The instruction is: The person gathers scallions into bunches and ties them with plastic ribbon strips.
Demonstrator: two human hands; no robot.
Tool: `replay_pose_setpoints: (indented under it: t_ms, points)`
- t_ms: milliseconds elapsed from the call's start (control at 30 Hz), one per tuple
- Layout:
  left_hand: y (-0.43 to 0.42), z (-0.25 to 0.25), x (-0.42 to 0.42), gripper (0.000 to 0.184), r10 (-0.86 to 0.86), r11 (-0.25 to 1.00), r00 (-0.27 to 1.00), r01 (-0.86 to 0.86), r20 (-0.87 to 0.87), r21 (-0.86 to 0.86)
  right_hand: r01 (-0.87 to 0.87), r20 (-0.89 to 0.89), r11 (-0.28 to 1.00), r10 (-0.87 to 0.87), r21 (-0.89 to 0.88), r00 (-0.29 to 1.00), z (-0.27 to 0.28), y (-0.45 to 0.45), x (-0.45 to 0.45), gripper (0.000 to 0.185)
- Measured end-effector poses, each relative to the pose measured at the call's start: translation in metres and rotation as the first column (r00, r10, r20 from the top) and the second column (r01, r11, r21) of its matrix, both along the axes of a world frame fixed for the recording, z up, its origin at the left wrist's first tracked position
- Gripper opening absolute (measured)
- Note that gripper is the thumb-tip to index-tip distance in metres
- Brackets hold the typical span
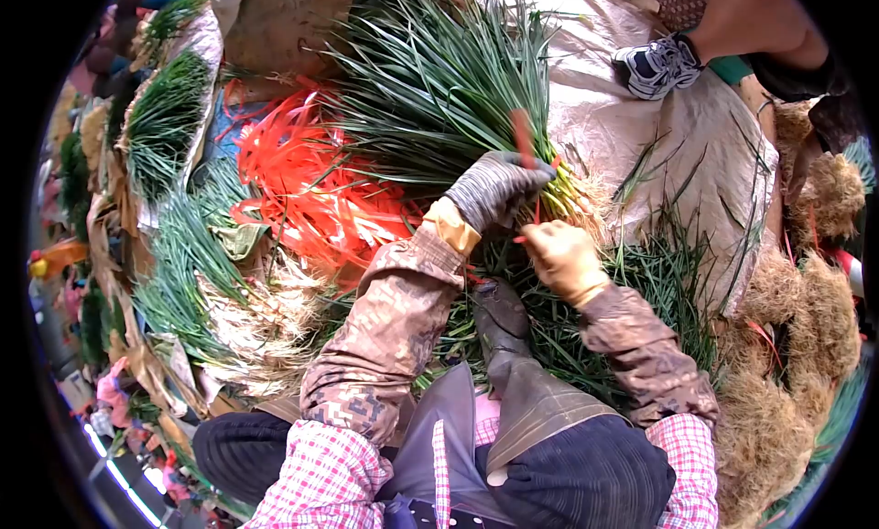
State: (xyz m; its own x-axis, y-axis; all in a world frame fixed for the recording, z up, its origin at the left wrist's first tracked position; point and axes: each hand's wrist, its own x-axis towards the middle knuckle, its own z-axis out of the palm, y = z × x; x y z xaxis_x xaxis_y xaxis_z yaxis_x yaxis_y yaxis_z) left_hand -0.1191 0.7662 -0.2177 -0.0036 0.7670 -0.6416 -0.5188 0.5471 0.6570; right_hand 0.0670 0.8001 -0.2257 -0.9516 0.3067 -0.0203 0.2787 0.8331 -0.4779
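Observation:
A large bunch of long-leaved, leek-like green plants (449,89) lies before me, its pale stems and roots (581,199) pointing to the right. My left hand (494,190), in a grey striped glove, is closed around the stem end, partly covering it. A red plastic strip (523,137) stands up by its fingers, blurred. Just below, my right hand (560,259) wears a yellowish glove and pinches the lower part of the strip, close to the stems.
Left of the bunch lies a heap of red strips (307,172). Further left are more rooted green plants (192,263). Loose leaves (668,291) cover the ground near my boot (499,314). Another person's shoe (657,66) rests on the pale sheet (595,53). Root bundles (769,419) lie at right.

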Motion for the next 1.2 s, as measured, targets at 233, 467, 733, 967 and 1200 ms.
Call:
replay_pose_setpoints:
  t_ms: [233,467,733,967,1200]
  points:
    - [0.019,0.005,0.055,0.018,-0.431,0.872,0.142,0.321,-0.891,-0.370,0.142,-0.128,0.987,-0.132,0.077,0.983,-0.080,-0.049,-0.035,0.043]
    - [0.021,-0.009,0.066,0.015,-0.346,0.910,0.130,0.286,-0.929,-0.299,-0.350,0.393,0.807,0.551,-0.475,0.736,0.104,-0.010,-0.007,0.027]
    - [0.019,-0.025,0.081,0.023,-0.218,0.966,0.106,0.166,-0.970,-0.199,-0.333,0.548,0.937,0.226,0.103,0.805,0.112,0.047,-0.141,0.018]
    - [-0.016,-0.028,0.097,0.020,-0.359,0.909,0.057,0.247,-0.932,-0.335,-0.559,0.815,0.823,0.254,0.101,0.521,0.018,0.000,-0.170,0.019]
    - [-0.018,-0.027,0.098,0.017,-0.362,0.902,0.040,0.268,-0.931,-0.339,-0.572,0.825,0.818,0.282,0.061,0.490,0.012,-0.001,-0.167,0.019]
